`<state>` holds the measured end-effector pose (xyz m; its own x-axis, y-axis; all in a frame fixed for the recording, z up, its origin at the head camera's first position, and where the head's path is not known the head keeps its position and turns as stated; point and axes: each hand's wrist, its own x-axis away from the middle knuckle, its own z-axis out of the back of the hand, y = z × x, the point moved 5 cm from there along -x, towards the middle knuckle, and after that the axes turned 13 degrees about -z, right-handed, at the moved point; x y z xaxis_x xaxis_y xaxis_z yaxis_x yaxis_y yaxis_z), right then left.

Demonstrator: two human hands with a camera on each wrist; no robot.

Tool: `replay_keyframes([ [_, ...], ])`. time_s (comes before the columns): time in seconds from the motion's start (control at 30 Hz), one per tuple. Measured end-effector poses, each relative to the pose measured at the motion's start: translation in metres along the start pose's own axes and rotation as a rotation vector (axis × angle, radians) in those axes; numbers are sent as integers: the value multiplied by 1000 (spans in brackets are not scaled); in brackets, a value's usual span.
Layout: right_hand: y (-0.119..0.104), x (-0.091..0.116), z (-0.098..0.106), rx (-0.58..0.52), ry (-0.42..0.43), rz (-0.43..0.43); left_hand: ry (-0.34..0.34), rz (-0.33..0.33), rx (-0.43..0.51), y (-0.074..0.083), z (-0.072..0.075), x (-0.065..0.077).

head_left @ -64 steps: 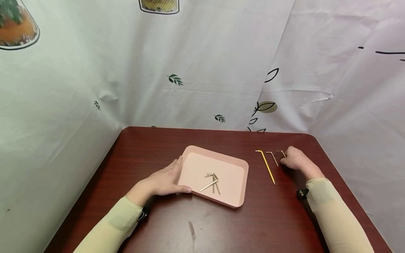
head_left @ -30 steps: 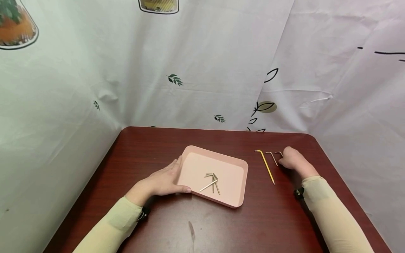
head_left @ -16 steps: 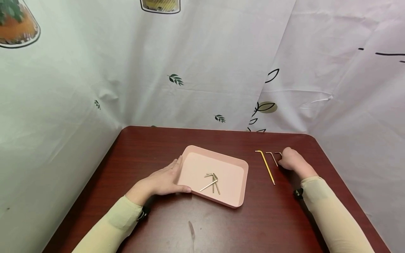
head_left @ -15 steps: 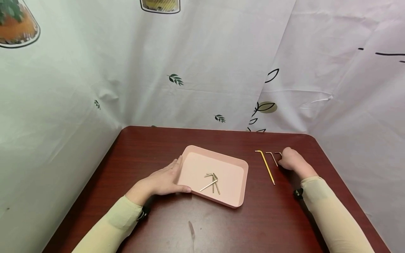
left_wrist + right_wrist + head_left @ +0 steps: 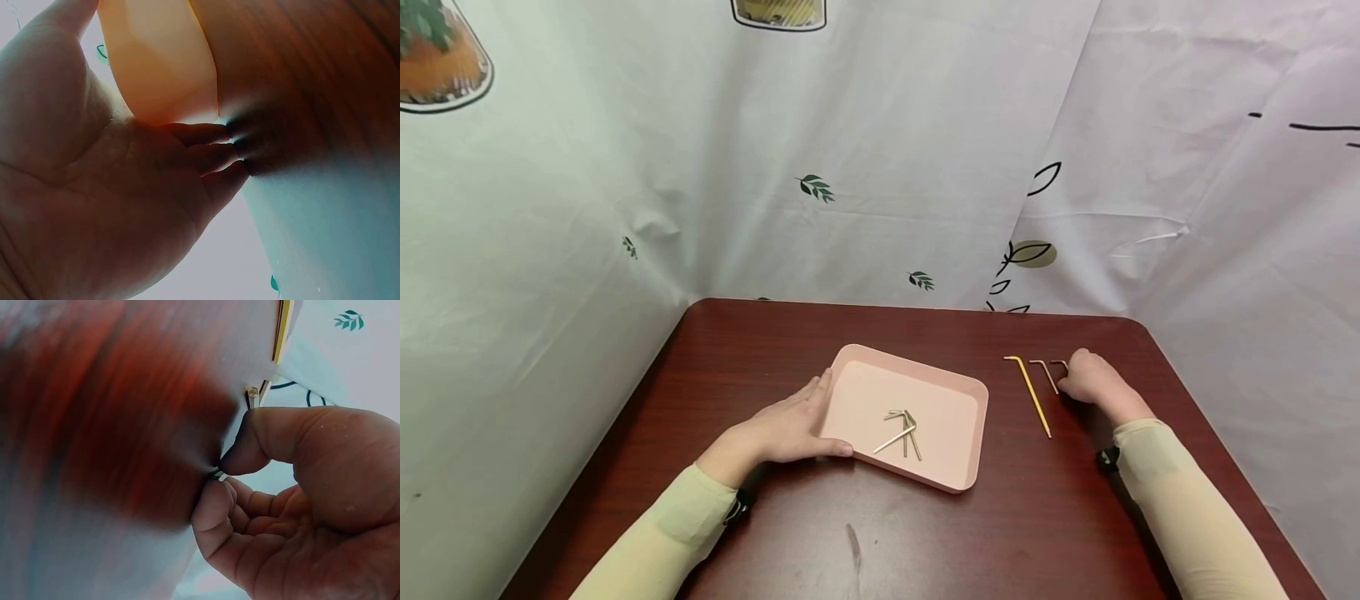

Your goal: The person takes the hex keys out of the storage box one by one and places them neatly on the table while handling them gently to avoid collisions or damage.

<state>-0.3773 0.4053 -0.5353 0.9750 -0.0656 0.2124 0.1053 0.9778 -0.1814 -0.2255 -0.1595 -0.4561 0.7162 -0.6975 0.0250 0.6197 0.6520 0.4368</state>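
My left hand [image 5: 790,427] lies against the left end of a shallow pink tray [image 5: 936,382], fingers straight along its wall and thumb at the front rim. In the left wrist view, the fingertips of the left hand [image 5: 125,181] reach the wood beside the tray. Inside the tray lie several L-shaped metal hex keys [image 5: 906,433], crossing one another. At the table's far right, my right hand [image 5: 1093,379] pinches a small hex key [image 5: 1061,362], mostly covered by the fingers. Its metal [image 5: 218,476] shows between thumb and index fingertip in the right wrist view.
Left of the right hand lie a plain hex key [image 5: 1047,377] and a longer yellow one [image 5: 1033,397], roughly parallel. They rest on a dark red wooden table [image 5: 970,542]. White patterned cloth [image 5: 880,167] surrounds its back and sides.
Since the oldest frame, my right hand has shifted slightly left, and the small hex key with it. In the last half second hardly anything moves. The left hand and tray stay put.
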Motion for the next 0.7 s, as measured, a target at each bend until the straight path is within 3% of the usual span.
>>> replay_keyframes([
  [0.23, 2, 2, 2, -36, -9, -57, -8, 1, -5, 0, 0, 0],
  [0.7, 4, 1, 1, -32, -7, -86, -6, 3, 0, 0, 0, 0],
])
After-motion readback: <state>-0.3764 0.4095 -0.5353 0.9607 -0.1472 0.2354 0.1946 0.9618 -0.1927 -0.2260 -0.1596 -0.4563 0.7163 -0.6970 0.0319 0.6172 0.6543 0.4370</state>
